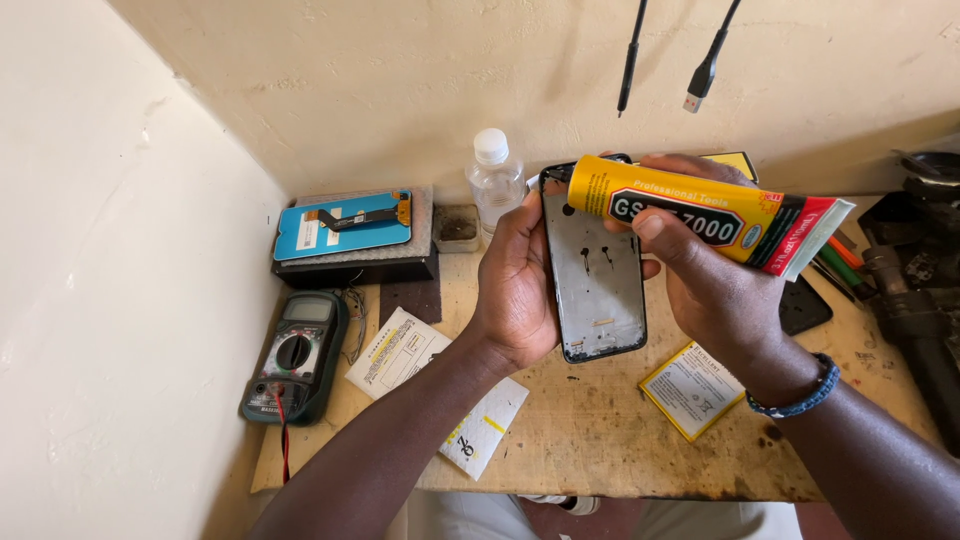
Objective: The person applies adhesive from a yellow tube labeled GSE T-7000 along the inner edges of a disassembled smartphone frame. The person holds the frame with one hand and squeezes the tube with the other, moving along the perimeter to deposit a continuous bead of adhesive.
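- My left hand [515, 285] grips the phone frame [596, 275] by its left edge, fingers clamped, above the wooden table [600, 440].
- My right hand [705, 275] clamps the yellow glue tube [700, 215], nozzle touching the frame's top corner.
- Behind the frame: a clear bottle [495, 180].
- Far left: a multimeter [295, 358] and a blue screen panel [345, 222].

Worn wooden bench [600, 440] | left edge: multimeter [295, 357] | back: clear bottle [494, 180], dark box [355, 262] | front: yellow-edged packet [692, 388], paper slips [398, 350]
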